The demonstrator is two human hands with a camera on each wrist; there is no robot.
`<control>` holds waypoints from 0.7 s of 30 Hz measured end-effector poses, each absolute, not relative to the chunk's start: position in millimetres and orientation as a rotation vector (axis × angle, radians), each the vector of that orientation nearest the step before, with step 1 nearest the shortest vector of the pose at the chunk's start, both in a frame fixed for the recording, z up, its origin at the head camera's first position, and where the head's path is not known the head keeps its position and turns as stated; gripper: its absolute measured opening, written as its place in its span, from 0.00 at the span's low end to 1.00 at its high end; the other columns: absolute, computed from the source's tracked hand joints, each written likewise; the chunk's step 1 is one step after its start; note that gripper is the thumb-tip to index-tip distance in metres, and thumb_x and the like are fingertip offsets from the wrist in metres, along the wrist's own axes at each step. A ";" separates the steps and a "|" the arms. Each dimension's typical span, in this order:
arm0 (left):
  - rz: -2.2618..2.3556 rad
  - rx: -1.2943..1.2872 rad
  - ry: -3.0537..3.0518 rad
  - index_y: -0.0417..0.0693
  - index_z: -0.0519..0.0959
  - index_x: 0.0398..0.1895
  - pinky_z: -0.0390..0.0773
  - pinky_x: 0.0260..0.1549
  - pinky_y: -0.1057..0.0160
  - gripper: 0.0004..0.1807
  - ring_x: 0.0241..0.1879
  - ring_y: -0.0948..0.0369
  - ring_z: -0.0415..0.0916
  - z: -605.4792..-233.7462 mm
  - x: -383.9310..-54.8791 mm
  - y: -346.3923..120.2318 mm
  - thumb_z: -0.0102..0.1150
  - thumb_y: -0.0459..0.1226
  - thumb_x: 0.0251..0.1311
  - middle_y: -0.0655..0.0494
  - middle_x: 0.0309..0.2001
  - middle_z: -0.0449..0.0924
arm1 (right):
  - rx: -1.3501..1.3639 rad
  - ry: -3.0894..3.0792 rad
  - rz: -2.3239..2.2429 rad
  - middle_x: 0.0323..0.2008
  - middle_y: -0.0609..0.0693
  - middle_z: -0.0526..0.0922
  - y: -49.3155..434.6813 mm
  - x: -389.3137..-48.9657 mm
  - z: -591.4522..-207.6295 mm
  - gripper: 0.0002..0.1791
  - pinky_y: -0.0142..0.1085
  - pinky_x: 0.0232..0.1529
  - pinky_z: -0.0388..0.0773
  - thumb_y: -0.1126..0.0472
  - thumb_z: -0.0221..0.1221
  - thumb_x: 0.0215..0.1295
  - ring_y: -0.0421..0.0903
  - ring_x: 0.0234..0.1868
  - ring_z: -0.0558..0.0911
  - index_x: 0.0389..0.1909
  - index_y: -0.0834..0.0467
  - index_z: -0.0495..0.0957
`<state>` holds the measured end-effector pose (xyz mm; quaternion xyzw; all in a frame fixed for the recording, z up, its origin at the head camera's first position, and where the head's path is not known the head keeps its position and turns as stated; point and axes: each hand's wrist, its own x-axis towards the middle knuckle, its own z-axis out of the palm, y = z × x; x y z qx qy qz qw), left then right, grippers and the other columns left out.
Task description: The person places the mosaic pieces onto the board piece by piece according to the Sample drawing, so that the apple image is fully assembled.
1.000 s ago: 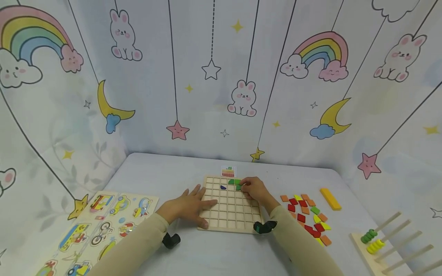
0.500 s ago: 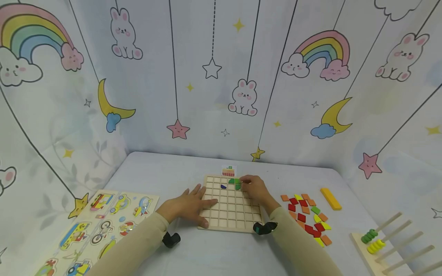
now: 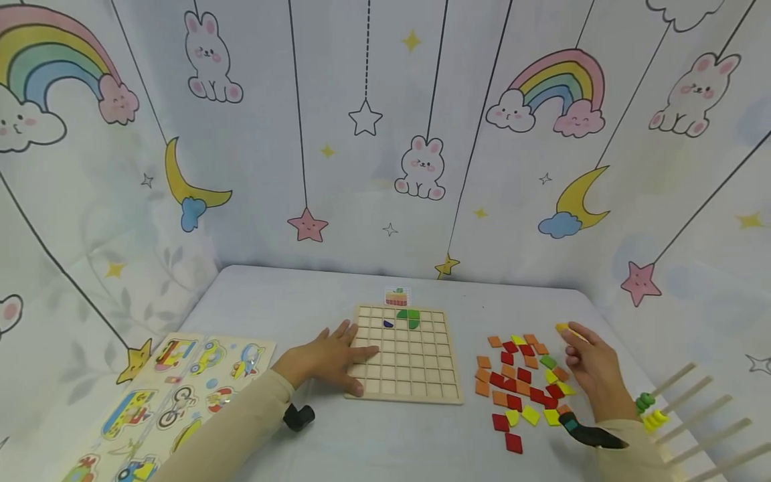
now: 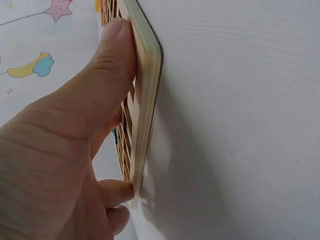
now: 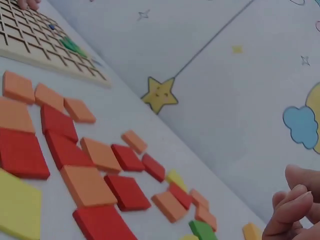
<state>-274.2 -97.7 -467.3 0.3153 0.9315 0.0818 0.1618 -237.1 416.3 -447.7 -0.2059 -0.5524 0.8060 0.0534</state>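
My left hand (image 3: 328, 358) rests with spread fingers on the left side of a wooden grid board (image 3: 430, 391). In the left wrist view its thumb (image 4: 112, 55) presses near the board's corner. Toward the board's far edge lie several green pieces (image 3: 413, 314) and a dark blue piece (image 3: 388, 324). At the right my right hand (image 3: 593, 365) hovers over a yellow-orange bar (image 3: 562, 327), most of it hidden behind the hand. The right wrist view shows the fingers (image 5: 290, 212) loosely curled, with nothing seen between them, and the bar's end below them.
Red, orange, yellow and green tiles (image 3: 524, 375) lie scattered between board and right hand. A small picture card (image 3: 397, 296) sits behind the board. At the left is a vehicle puzzle board (image 3: 241, 388); at the right edge, a peg stand with green and yellow beads (image 3: 655, 420).
My right hand has left the green pieces at the board's far side and moved right, past the tiles, to the yellow-orange bar. The left hand has stayed in place on the board.
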 end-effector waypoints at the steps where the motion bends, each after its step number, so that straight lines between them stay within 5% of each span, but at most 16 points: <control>1: 0.236 0.898 2.658 0.74 0.62 0.78 0.47 0.74 0.32 0.49 0.81 0.42 0.34 -467.4 -274.5 -97.9 0.67 0.67 0.51 0.37 0.81 0.44 | -0.696 -1.665 2.446 0.34 0.41 0.84 424.6 -232.9 -449.9 0.09 0.28 0.25 0.72 0.61 0.63 0.71 0.41 0.27 0.73 0.38 0.42 0.87; 3: 0.241 0.898 2.656 0.73 0.63 0.78 0.47 0.74 0.32 0.49 0.81 0.41 0.35 -467.6 -274.8 -98.4 0.67 0.67 0.51 0.36 0.81 0.44 | -0.802 -1.712 2.417 0.31 0.40 0.83 435.6 -227.8 -456.5 0.08 0.29 0.25 0.72 0.60 0.65 0.69 0.41 0.27 0.73 0.37 0.41 0.87; 5: 0.242 0.896 2.653 0.73 0.63 0.78 0.48 0.73 0.32 0.49 0.81 0.41 0.35 -468.6 -274.8 -99.1 0.67 0.67 0.51 0.36 0.81 0.44 | -0.863 -1.900 2.316 0.29 0.40 0.81 439.2 -226.0 -463.5 0.09 0.30 0.26 0.72 0.57 0.65 0.70 0.41 0.27 0.72 0.48 0.42 0.85; 10: 0.256 0.889 2.656 0.73 0.63 0.78 0.47 0.73 0.32 0.49 0.81 0.42 0.34 -470.4 -274.6 -100.6 0.67 0.68 0.50 0.37 0.81 0.44 | -0.808 -2.464 1.882 0.29 0.44 0.76 434.2 -231.2 -477.8 0.34 0.33 0.27 0.71 0.52 0.62 0.72 0.45 0.29 0.73 0.74 0.59 0.65; 21: 0.253 0.906 2.659 0.73 0.63 0.78 0.48 0.74 0.32 0.49 0.81 0.41 0.35 -471.1 -275.3 -99.2 0.67 0.68 0.50 0.36 0.81 0.44 | -0.724 -2.766 1.446 0.53 0.68 0.78 420.0 -236.3 -481.7 0.28 0.29 0.34 0.77 0.58 0.66 0.67 0.57 0.48 0.75 0.62 0.69 0.73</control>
